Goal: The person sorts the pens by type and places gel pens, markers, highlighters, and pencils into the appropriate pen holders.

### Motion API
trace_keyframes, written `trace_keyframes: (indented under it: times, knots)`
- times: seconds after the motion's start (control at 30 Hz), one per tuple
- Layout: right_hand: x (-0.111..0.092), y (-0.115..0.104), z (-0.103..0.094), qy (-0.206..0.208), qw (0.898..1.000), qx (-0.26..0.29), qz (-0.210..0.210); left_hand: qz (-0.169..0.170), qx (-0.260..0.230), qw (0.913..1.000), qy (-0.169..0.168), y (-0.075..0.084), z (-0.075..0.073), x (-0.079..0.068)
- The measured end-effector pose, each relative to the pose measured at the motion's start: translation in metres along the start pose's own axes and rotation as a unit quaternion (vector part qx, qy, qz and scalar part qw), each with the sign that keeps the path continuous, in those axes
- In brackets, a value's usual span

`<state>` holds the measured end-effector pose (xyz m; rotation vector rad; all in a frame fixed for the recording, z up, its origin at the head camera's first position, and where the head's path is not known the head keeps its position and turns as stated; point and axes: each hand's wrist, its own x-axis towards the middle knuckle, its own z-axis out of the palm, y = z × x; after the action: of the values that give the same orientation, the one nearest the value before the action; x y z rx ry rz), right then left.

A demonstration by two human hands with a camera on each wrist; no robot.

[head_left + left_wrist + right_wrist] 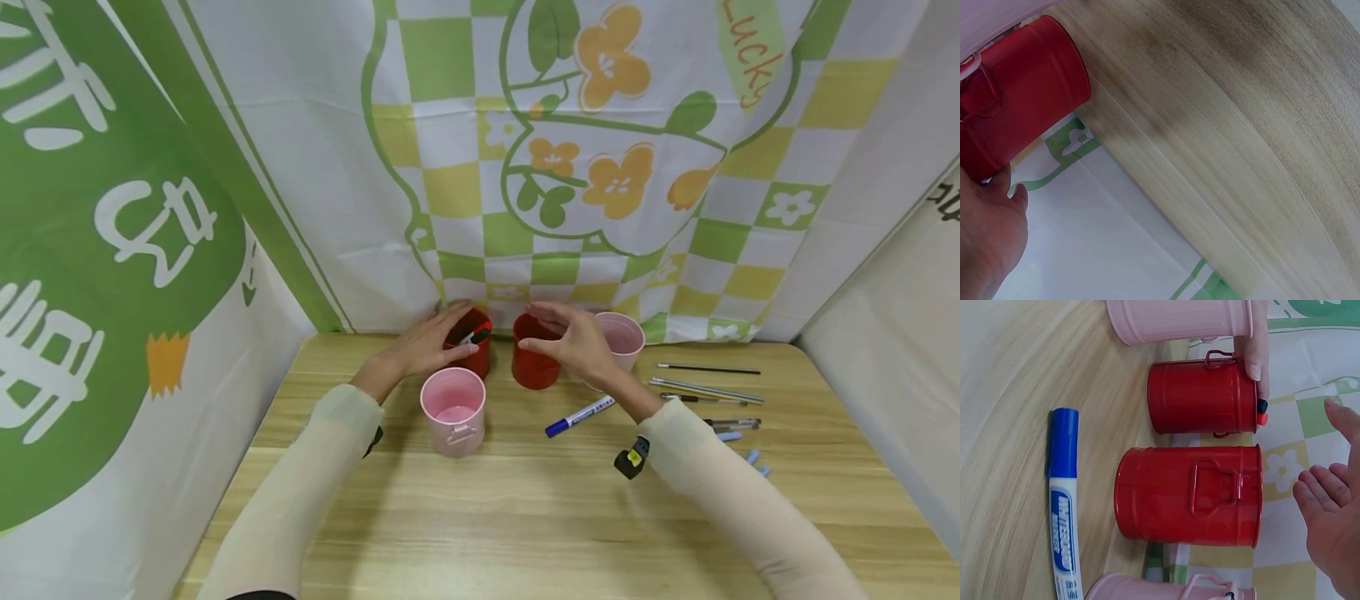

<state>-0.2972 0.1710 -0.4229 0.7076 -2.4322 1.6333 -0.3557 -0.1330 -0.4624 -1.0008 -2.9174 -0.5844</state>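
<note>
Red cylindrical bucket, apparently metal [475, 364]: on wood-grain surface [510, 533], rim held between left hand's [423, 343] fingers and thumb. Second red bucket [536, 369]: near right; right hand [581, 340] above, fingers spread, apart. Both probably light, stiff, smooth; grasp at rim.

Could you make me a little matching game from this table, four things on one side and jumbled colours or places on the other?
1. Marker
2. Left hand
3. Front bucket
4. Back-left bucket

A. All pink
B. Red, with black and red ends poking out
C. At a red bucket's rim
D. Lying flat, blue-capped

Pairs: 1-D, 2-C, 3-A, 4-B
</note>
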Motion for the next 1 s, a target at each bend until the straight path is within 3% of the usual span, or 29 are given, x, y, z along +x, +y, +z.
trace_keyframes:
  times: [0.27,0.6,1.0]
  knots:
    - [-0.009,-0.005,-0.009,-0.033,0.999,-0.026,-0.002,0.0,-0.002,1.0,0.005,-0.001,-0.001,-0.001]
    - [-0.025,0.0,-0.022,-0.039,0.992,-0.1,-0.072,-0.01,-0.008,0.9999,-0.001,0.0,0.0,0.0]
    - [-0.043,-0.001,-0.035,-0.056,0.981,-0.154,-0.104,-0.01,-0.006,0.9999,-0.001,0.001,0.0,0.0]
